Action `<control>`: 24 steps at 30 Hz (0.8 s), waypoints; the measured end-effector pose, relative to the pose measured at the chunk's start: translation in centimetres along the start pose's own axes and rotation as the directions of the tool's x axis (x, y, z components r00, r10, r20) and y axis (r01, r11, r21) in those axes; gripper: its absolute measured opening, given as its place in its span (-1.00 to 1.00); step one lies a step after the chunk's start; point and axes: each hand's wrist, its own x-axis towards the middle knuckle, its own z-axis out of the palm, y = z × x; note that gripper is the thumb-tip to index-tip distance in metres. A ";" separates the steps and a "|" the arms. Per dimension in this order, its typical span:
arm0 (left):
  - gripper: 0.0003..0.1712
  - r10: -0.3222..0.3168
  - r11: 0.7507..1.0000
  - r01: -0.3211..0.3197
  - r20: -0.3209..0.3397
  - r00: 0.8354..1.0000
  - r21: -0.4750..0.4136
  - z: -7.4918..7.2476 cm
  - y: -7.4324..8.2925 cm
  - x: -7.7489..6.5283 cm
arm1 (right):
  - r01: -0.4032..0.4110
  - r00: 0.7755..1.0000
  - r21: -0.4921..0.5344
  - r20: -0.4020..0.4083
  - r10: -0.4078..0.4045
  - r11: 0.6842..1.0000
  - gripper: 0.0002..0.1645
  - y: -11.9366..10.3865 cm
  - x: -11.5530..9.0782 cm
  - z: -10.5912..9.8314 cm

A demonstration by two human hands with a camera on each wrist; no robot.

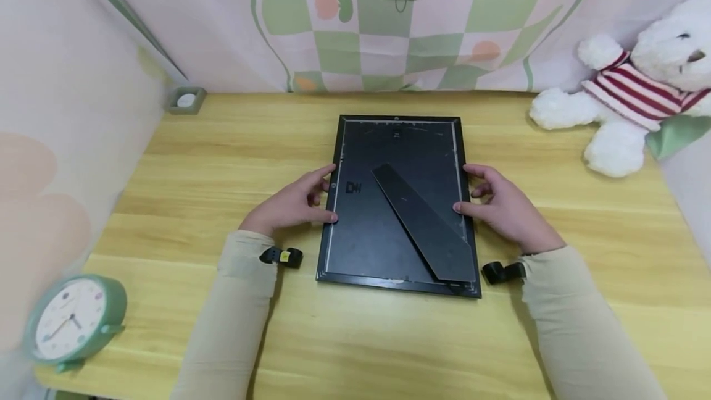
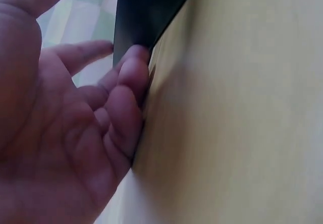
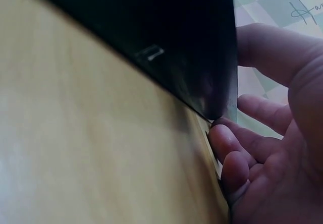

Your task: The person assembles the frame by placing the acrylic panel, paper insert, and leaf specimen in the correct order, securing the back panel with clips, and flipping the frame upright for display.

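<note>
A black picture frame lies face down on the wooden table, its back towards me. The stand leg runs slantwise across the back panel, down to the lower right corner. My left hand holds the left edge, thumb on the border and fingers at the side. Opposite it, my right hand holds the right edge the same way. In the left wrist view, curled fingers meet the frame's dark side close to the tabletop. The right wrist view shows fingertips low against the frame's edge.
A green alarm clock stands at the near left corner. At the far left is a small square holder with a white round thing in it. A white teddy bear sits at the far right, before a checked curtain.
</note>
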 end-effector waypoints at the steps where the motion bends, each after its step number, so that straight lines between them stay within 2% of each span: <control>1: 0.18 0.000 1.000 0.000 -0.003 1.000 0.015 0.0 0.3 0.0 | 0.006 1.000 -0.005 0.010 -0.006 1.000 0.06 0.0 0.0 -0.1; 4: 0.20 -0.007 0.998 0.008 -0.016 1.000 0.065 0.1 0.9 -0.1 | 0.057 0.996 -0.033 0.076 -0.055 0.998 0.15 -0.1 -0.1 -0.6; 9: 0.20 -0.017 0.995 0.019 -0.024 1.000 0.094 0.4 0.9 0.0 | 0.166 0.971 -0.083 0.187 -0.148 0.983 0.21 -0.6 -1.1 -1.4; 14: 0.20 -0.024 0.995 0.026 -0.025 0.999 0.098 0.5 1.0 -0.2 | 0.181 0.964 -0.139 0.220 -0.147 0.974 0.13 -1.0 -2.9 -1.3; 18: 0.19 -0.022 0.994 0.025 -0.030 0.999 0.106 0.4 1.3 -0.4 | 0.184 0.964 -0.123 0.217 -0.155 0.975 0.12 -0.8 -4.0 -0.7; 21: 0.17 -0.025 0.994 0.028 -0.029 0.999 0.103 0.5 1.4 -0.4 | 0.179 0.972 -0.082 0.172 -0.163 0.980 0.08 -0.5 -4.1 -0.3; 24: 0.15 -0.021 0.994 0.023 -0.019 1.000 0.110 0.8 1.2 -0.4 | 0.140 0.985 -0.038 0.112 -0.135 0.989 0.06 -0.1 -3.6 -0.1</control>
